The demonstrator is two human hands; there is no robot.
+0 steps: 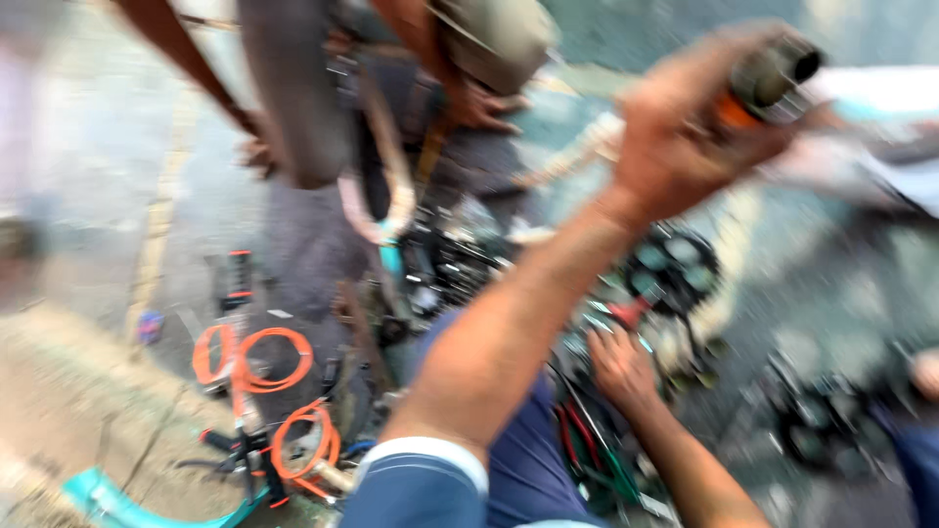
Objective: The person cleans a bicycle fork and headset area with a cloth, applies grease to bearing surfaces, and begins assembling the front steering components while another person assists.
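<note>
Flat daylight, perhaps overcast; heavy motion blur smears everything, worst toward the edges

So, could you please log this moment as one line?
left hand: raised, gripping tool | right hand: on wires | view: blurred

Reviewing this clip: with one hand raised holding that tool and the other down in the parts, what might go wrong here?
1. The raised hand grips a cylindrical tool with an orange band high, near another person's arm; a swing might hit them.
2. The lower hand rests among tangled cables and dark metal parts; fingers may get pinched or snagged.
3. Orange cable loops lie on the ground, a possible trip hazard.
</note>
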